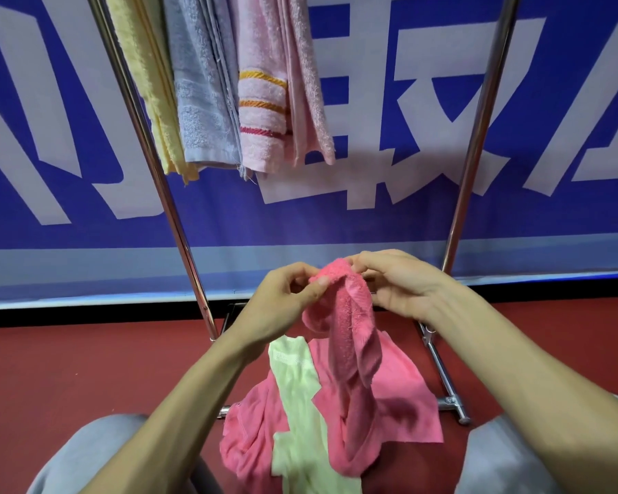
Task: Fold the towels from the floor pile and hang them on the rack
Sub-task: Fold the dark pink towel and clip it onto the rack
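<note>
A hot-pink towel [354, 336] hangs bunched from both hands above the floor pile. My left hand [286, 297] pinches its top edge from the left, and my right hand [400, 283] grips the same edge from the right. Below lie another pink towel [400, 397] and a pale green towel [300, 397] on the red floor. On the metal rack [157, 165] hang a yellow towel [147, 83], a grey-blue towel [200, 101] and a light pink striped towel [268, 101], all at the rack's left half.
The rack's right upright [475, 137] and its foot bar [446, 379] stand close to the pile. A blue and white banner [389, 215] covers the wall behind. My grey-trousered knees [86, 454] flank the pile.
</note>
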